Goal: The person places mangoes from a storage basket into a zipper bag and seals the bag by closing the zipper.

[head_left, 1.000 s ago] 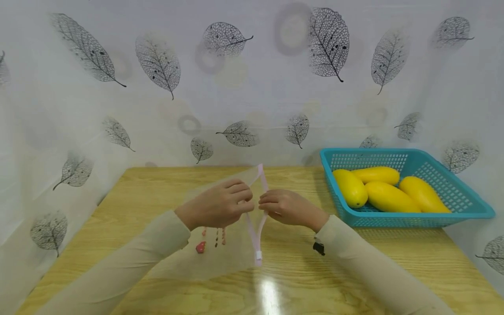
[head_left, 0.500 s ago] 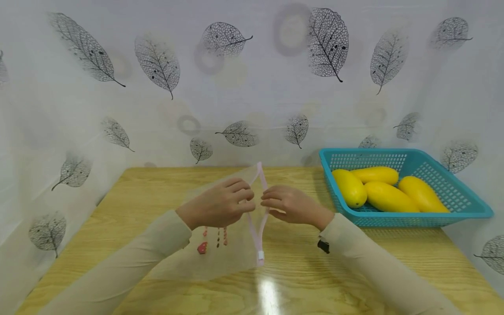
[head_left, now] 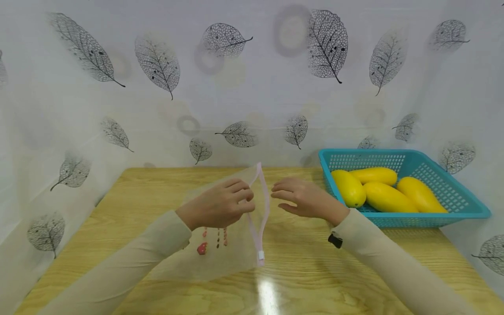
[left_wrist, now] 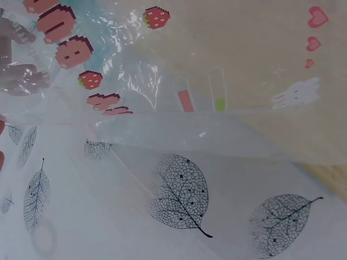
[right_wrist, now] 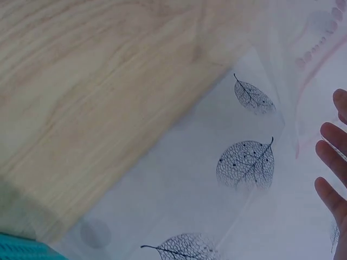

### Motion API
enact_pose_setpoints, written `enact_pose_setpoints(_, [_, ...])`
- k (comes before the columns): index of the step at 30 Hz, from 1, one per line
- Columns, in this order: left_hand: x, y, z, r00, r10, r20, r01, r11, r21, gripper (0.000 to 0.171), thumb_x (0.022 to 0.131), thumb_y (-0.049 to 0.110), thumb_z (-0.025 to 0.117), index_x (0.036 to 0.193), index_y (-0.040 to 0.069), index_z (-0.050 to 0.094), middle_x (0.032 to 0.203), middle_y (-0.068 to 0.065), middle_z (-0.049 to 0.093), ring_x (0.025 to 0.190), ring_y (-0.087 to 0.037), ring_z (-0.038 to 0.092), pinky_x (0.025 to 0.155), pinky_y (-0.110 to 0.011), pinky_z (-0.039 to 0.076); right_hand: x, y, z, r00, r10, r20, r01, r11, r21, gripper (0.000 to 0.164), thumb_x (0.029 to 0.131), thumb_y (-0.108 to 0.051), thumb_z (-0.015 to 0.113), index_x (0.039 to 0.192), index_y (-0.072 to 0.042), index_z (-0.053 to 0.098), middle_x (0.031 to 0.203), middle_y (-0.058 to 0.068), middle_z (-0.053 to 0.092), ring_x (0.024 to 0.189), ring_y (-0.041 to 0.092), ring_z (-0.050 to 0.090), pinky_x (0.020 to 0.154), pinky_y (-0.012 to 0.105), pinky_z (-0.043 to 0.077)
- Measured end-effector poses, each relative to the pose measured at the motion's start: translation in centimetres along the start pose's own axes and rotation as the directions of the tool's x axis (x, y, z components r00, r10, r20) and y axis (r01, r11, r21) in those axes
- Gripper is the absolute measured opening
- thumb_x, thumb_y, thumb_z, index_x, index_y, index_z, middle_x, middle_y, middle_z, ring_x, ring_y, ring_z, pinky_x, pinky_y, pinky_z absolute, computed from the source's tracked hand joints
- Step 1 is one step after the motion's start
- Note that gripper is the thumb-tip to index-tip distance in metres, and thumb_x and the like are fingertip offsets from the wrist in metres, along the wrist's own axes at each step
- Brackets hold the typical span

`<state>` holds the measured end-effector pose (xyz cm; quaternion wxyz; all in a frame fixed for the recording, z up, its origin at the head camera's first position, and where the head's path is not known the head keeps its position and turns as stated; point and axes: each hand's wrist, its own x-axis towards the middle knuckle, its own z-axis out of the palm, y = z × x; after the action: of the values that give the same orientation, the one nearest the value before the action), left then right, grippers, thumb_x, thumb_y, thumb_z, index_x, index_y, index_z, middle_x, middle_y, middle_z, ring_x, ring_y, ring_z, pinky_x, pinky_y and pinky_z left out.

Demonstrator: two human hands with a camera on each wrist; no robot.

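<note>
A clear plastic zipper bag (head_left: pixel 232 258) hangs over the table's middle, its mouth with the pink zip strip (head_left: pixel 265 205) spread apart and facing right. A small white slider (head_left: pixel 260 255) sits at the strip's lower end. My left hand (head_left: pixel 220 203) pinches the near side of the mouth with curled fingers. Just right of the mouth is my right hand (head_left: pixel 301 199), apart from the bag and holding nothing; its spread fingers (right_wrist: pixel 331 195) show in the right wrist view. Printed strawberries (left_wrist: pixel 157 18) and hearts on the film fill the left wrist view.
On the right of the wooden table (head_left: pixel 307 271) stands a turquoise plastic basket (head_left: pixel 417 215) with several smooth, oblong yellow fruits (head_left: pixel 390 197). A whitish sheet with a leaf print (head_left: pixel 244 87) hangs behind the table and along its sides.
My right hand has let go of the bag's mouth and moved right, toward the basket, its fingers opening out. My left hand and the bag have stayed nearly still.
</note>
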<state>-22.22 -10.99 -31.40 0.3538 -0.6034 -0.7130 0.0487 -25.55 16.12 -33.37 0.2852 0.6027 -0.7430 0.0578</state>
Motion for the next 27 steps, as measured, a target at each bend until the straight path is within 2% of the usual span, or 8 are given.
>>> enact_pose_setpoints(8, [0.1,0.1,0.3,1.0,0.009,-0.026,-0.009,1.0,-0.012,0.01,0.081,0.006,0.058,0.084,0.016,0.056,0.088,0.002,0.06,0.088,-0.017,0.056,0.091,-0.029,0.047,-0.4,0.7,-3.1,0.997,0.071,-0.018,-0.071,0.997,-0.036,0.046,0.064,-0.015,0.085,0.105,-0.004,0.066,0.104,0.01,0.068,0.095,0.024,0.064,0.081,0.037,0.056])
enact_pose_setpoints(13, [0.0,0.1,0.6,0.999,0.015,-0.036,-0.016,1.0,-0.021,0.012,0.085,0.005,0.05,0.083,0.015,0.056,0.088,0.002,0.059,0.087,-0.017,0.056,0.091,-0.029,0.047,-0.9,1.8,-5.3,0.988,0.154,0.012,-0.153,0.987,-0.047,0.053,0.064,-0.016,0.085,0.112,-0.004,0.065,0.106,0.01,0.067,0.095,0.025,0.064,0.081,0.04,0.055])
enact_pose_setpoints(18, [-0.1,0.1,0.8,0.999,0.016,-0.046,-0.018,1.0,-0.025,0.013,0.082,0.004,0.051,0.083,0.015,0.057,0.088,0.001,0.059,0.088,-0.018,0.056,0.092,-0.029,0.046,-1.8,3.2,-7.5,0.974,0.224,0.046,-0.219,0.972,-0.084,0.057,0.065,-0.016,0.084,0.117,-0.006,0.063,0.108,0.011,0.067,0.097,0.027,0.063,0.083,0.045,0.054])
enact_pose_setpoints(23, [0.1,0.0,1.0,0.997,0.025,-0.072,-0.026,0.999,-0.025,0.014,0.08,0.002,0.051,0.083,0.015,0.057,0.087,0.001,0.06,0.087,-0.018,0.056,0.092,-0.029,0.047,-3.0,4.4,-9.5,0.946,0.304,0.116,-0.29,0.95,-0.118,0.058,0.067,-0.015,0.083,0.12,-0.007,0.06,0.111,0.012,0.067,0.097,0.03,0.063,0.082,0.048,0.053])
enact_pose_setpoints(27, [0.1,0.0,1.1,0.996,0.03,-0.087,-0.033,0.999,-0.03,0.014,0.079,0.002,0.051,0.083,0.015,0.056,0.087,0.001,0.06,0.086,-0.017,0.056,0.092,-0.029,0.047,-3.8,5.2,-10.5,0.901,0.387,0.196,-0.368,0.921,-0.128,0.057,0.071,-0.016,0.081,0.122,-0.005,0.058,0.114,0.014,0.065,0.1,0.033,0.062,0.085,0.049,0.052])
